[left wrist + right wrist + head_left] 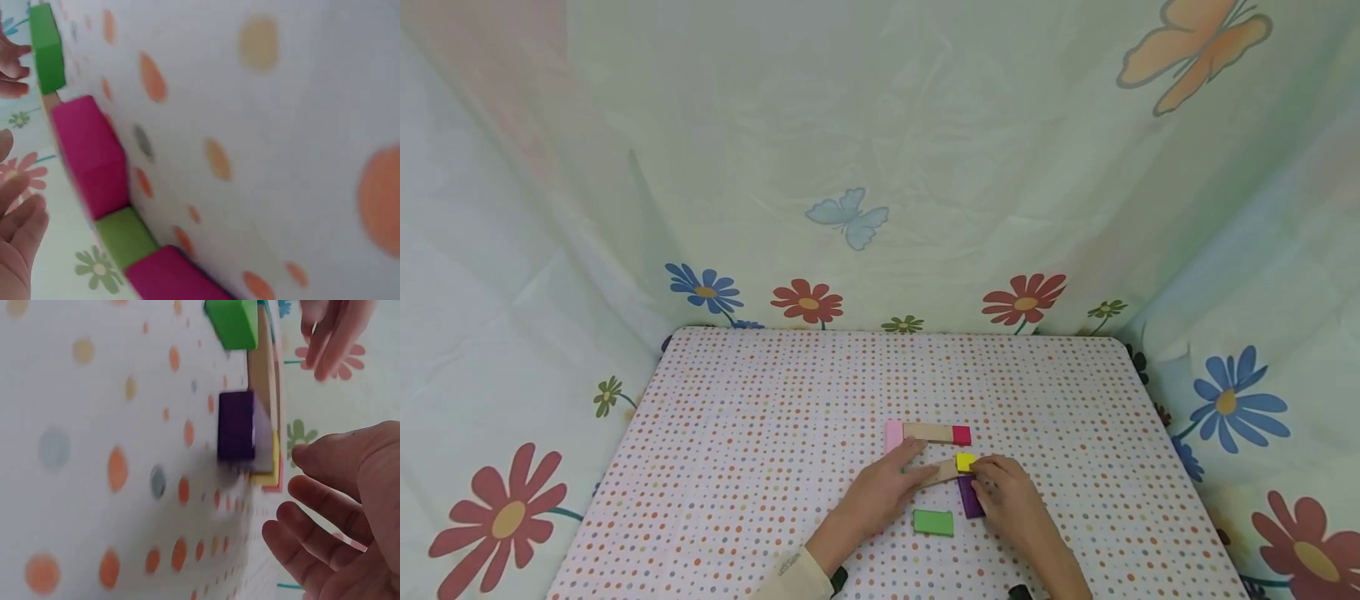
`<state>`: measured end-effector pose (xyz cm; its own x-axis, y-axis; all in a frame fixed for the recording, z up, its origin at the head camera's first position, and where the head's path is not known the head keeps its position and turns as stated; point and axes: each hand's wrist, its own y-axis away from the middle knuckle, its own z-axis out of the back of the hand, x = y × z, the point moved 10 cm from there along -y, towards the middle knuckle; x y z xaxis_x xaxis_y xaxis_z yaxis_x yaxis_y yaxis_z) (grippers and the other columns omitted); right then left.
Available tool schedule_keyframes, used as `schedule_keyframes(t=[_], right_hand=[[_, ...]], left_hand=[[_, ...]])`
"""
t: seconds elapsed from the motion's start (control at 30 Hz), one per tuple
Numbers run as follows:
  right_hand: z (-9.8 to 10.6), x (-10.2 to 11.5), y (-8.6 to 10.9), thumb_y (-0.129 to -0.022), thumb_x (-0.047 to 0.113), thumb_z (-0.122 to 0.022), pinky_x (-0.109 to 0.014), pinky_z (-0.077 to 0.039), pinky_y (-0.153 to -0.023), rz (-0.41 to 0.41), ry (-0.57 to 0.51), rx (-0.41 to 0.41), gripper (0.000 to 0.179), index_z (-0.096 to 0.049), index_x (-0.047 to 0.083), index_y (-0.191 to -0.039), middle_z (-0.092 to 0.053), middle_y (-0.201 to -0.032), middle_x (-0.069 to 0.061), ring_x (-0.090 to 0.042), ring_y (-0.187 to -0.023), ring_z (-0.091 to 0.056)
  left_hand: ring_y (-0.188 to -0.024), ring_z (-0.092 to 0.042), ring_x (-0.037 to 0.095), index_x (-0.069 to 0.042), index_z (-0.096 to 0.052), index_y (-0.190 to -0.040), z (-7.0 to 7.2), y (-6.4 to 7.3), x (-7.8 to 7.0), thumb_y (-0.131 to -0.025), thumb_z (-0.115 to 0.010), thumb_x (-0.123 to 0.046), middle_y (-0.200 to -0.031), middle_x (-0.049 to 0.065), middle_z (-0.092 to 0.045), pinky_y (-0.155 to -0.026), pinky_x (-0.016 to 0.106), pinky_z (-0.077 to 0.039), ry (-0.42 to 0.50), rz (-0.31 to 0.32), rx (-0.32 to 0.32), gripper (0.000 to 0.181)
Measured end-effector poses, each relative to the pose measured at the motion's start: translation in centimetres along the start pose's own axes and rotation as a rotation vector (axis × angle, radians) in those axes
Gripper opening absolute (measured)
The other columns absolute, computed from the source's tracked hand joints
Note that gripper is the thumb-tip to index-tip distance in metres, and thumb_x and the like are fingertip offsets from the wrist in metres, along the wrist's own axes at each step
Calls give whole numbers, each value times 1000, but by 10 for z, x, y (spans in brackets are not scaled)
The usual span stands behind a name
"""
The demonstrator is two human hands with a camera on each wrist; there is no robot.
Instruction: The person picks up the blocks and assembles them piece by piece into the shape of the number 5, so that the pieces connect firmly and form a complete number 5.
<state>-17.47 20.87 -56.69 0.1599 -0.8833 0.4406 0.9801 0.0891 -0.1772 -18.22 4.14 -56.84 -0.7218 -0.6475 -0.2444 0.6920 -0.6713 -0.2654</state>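
In the head view, my left hand [880,492] reaches over the left side of a block layout, its fingertips at a long natural-wood block [942,473]. My right hand [1009,500] is on the right, its fingertips at a yellow block [965,462]; whether they touch it I cannot tell. Below the yellow block lies a purple block [971,497]. A green block [933,522] lies apart, nearer me. Both wrist views show loosely bent fingers with nothing visible between them. Magenta blocks [94,156] and a lime block [127,236] form a row in the left wrist view.
Farther back, a pink block [893,435], another natural-wood block [928,432] and a red-pink block [962,436] lie in line. They rest on a dotted tabletop [760,400]. A curtain [970,167] printed with flowers and butterflies surrounds its back and sides.
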Motion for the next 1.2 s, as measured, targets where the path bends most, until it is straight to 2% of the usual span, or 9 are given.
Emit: schedule_keyframes(t=[0.1,0.2,0.43,0.7,1.0,1.2], right_hand=[[-2,-10,-1,-92,8,-81,-50,-60,-103,-18,-10,10,22,-79,7,-114,-73,-125,-10,-31,-120,-69],[-4,-15,-1,-94,8,-79,-53,-59,-104,-25,-30,19,22,-78,5,-116,-72,-128,-12,-34,-122,-68],[-3,-12,-4,-94,5,-78,-54,-58,-105,-13,-61,21,22,-79,5,-116,-72,-130,-11,-34,-125,-67],[-9,-9,-7,-93,5,-79,-54,-55,-109,-34,-60,67,16,-81,6,-109,-72,-129,-10,-33,-127,-65],[-12,-3,-7,-93,11,-81,-49,-57,-108,37,-9,38,20,-81,5,-113,-73,-134,-10,-32,-127,-67],[-18,-3,-8,-94,10,-79,-49,-57,-108,49,4,55,19,-81,4,-113,-70,-139,-13,-32,-128,-67]], left_hand=[[-136,-65,21,-23,-74,-133,10,4,-13,-102,-72,-20,-145,4,-66,-103,28,-60,50,-41,-28,32],[-126,-68,14,-20,-76,-128,14,9,-25,-100,-74,-19,-135,0,-72,-98,21,-60,85,-64,-13,28],[-119,-71,10,-20,-80,-121,2,16,-43,-100,-73,-18,-127,-2,-77,-99,17,-58,52,-104,56,21],[-112,-71,9,-24,-83,-114,-10,23,-45,-101,-72,-22,-122,-5,-78,-94,16,-59,35,-71,98,17],[-111,-71,8,-24,-84,-111,-12,24,-45,-99,-74,-20,-124,-3,-79,-91,15,-59,17,-61,90,17],[-112,-71,8,-25,-84,-111,-14,24,-44,-99,-74,-20,-125,-3,-79,-92,15,-59,25,-51,103,16]])
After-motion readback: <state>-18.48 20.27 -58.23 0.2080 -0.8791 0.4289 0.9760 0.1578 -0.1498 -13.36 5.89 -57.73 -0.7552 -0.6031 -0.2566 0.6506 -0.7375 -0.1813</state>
